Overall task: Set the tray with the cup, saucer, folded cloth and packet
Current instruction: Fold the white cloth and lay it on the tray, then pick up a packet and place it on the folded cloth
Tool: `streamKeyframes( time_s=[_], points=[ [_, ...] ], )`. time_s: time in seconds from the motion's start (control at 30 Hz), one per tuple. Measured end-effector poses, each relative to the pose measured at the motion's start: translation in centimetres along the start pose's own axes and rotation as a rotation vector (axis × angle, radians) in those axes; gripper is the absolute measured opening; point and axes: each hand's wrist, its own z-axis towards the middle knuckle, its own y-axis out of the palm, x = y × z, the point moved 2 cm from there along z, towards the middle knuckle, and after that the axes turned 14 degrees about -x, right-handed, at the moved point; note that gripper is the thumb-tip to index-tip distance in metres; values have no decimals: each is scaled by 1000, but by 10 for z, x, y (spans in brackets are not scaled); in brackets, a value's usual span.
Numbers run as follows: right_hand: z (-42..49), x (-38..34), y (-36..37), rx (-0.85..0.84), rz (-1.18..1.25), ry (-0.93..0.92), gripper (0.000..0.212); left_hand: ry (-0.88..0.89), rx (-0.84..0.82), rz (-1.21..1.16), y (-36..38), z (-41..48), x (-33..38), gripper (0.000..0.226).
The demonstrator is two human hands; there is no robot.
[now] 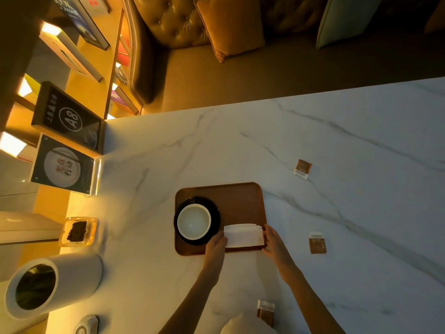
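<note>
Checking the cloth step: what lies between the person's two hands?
In the head view, the folded cloth lies between the left hand and right hand, on the tray, one hand at each end.

Of the person, two arms show. The left hand [215, 245] and the right hand [274, 244] are bare. So are the left forearm [192, 297] and the right forearm [310, 302], uncovered right down to the bottom edge. Both forearms look slim. Between them, low down, sits a pale rounded shape [240, 325], perhaps clothing; the dim amber light makes it hard to tell.
</note>
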Motion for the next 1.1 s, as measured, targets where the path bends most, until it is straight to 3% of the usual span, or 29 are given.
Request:
streamKeyframes(
  time_s=[0.2, 0.33, 0.57, 0.8, 0.97, 1.1],
  points=[
    [2, 1, -4, -3, 34, 22, 42, -11, -20, 55, 1, -6, 4, 45],
    [-7, -7, 1, -35, -28, 9, 26, 2, -33, 116, 4, -18, 12, 45],
    [-56, -21, -5, 63, -482, -136, 52, 82, -67, 219, -2, -58, 29, 36],
    [-113, 1, -23, 103, -476, -262, 43, 194, -85, 201, -3, -105, 12, 22],
    [-139, 41, -38, 171, -426, -199, 37, 193, -50, 312, 3, -110, -27, 16],
    [-148, 74, -38, 154, -398, -6, 30, 85, -64, 325, 20, -106, -67, 19]
  ],
)
